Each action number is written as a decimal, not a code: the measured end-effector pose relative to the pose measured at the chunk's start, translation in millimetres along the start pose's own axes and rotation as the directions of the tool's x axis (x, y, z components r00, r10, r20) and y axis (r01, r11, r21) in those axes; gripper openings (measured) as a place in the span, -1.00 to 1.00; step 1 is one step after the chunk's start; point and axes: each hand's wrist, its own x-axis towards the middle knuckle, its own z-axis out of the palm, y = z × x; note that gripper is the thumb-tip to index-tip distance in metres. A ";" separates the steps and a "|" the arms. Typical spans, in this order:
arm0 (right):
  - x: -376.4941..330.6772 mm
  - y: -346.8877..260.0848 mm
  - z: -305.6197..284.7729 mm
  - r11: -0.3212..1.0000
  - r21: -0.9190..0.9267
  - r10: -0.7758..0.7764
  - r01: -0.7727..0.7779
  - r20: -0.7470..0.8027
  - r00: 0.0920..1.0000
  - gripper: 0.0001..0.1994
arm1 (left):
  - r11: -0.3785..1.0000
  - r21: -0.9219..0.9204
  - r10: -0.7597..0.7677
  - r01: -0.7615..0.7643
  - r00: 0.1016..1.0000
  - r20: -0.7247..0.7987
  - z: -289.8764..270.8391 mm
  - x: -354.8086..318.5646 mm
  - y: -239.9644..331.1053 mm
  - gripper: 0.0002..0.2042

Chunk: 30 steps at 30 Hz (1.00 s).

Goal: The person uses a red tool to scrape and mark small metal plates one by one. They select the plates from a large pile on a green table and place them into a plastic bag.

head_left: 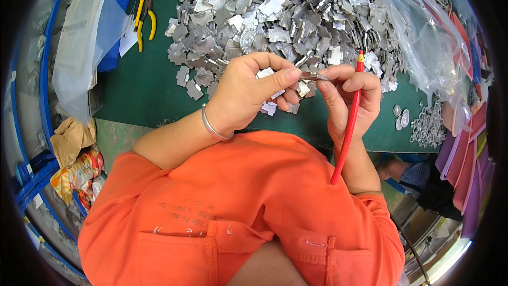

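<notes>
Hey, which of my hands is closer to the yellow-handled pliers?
Left. Your left hand is to the right of the pliers and closer to your body; your right hand, holding a slim red pen or pencil, is farther right, past the left hand.

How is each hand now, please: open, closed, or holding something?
Left hand: closed, pinching one end of a small metal piece.
Right hand: closed, pinching the other end, also holding a red pencil.
</notes>
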 end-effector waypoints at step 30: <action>61.3 24.7 16.5 0.758 -0.579 -0.147 0.300 0.296 0.944 -0.83 | 0.983 -0.182 -0.038 0.034 0.999 -0.020 -9.4 -20.7 -2.9 -0.84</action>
